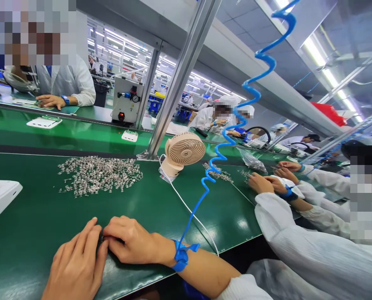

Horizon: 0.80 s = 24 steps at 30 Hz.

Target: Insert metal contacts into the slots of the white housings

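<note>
My left hand [78,260] rests low on the green table, its fingers close together and the thumb bent in towards the fingertips. Beside it, my right hand [131,239] is closed in a pinch, with a blue wrist strap [181,255] round the wrist. Where the fingertips of both hands meet there is a tiny dark, metallic-looking part [102,238], mostly hidden and too small to name. Beyond my hands lies a loose pile of small shiny metal-looking pieces [100,173].
A beige fan [186,152] stands behind, its white cable [192,214] crossing the table. The blue coiled cord [226,143] hangs to my right wrist. A white casing [0,198] is at left. Co-workers' hands [261,183] are at right; another person's hand [51,101] is across.
</note>
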{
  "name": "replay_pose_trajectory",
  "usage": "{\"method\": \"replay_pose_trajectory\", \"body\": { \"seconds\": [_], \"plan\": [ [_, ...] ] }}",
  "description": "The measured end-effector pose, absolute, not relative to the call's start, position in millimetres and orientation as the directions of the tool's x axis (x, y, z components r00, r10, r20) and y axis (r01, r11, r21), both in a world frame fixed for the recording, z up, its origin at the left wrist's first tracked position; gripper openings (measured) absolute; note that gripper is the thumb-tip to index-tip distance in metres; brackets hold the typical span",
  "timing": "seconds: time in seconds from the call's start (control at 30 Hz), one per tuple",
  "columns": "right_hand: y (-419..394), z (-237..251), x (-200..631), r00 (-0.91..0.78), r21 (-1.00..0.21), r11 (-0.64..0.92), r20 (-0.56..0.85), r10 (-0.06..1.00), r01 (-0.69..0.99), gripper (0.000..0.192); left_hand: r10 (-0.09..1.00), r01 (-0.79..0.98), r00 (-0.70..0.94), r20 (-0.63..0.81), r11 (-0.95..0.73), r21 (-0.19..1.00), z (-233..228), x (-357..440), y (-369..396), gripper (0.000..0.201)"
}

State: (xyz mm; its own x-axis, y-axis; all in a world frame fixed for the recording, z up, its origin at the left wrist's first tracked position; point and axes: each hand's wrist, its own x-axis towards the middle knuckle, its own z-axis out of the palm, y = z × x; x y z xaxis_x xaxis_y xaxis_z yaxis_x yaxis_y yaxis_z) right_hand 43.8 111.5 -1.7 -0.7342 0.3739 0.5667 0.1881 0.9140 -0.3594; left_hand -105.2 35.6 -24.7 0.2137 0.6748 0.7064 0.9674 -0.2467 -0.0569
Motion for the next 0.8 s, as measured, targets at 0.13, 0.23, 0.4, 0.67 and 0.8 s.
{"method": "replay_pose_trajectory", "body": {
  "seconds": [0.13,0.23,0.4,0.67,0.8],
  "plan": [
    [111.9,-2.5,43.4,-0.721,-0.345,0.921,0.590,0.363,0.181,0.018,0.647,0.958,0.257,0.718,-0.268,-0.102,-21.5,-105.1,35.1,0.026],
    [111.7,-1.0,43.6,-0.711,-0.358,0.916,0.596,0.374,0.181,0.017,0.648,0.948,0.295,0.702,-0.289,-0.131,-22.4,-107.5,34.7,0.023],
    [111.5,-0.3,43.5,-0.700,-0.375,0.909,0.599,0.388,0.182,0.015,0.646,0.945,0.312,0.696,-0.289,-0.155,-29.5,-111.7,35.2,0.025],
    [109.6,3.6,42.5,-0.671,-0.393,0.903,0.623,0.402,0.175,0.011,0.695,0.962,0.269,0.667,-0.226,-0.153,-29.3,-107.5,33.8,0.028],
    [109.0,5.3,42.3,-0.651,-0.428,0.885,0.623,0.434,0.181,0.010,0.689,0.961,0.273,0.671,-0.232,-0.153,-30.0,-108.3,33.4,0.028]
  ]
}}
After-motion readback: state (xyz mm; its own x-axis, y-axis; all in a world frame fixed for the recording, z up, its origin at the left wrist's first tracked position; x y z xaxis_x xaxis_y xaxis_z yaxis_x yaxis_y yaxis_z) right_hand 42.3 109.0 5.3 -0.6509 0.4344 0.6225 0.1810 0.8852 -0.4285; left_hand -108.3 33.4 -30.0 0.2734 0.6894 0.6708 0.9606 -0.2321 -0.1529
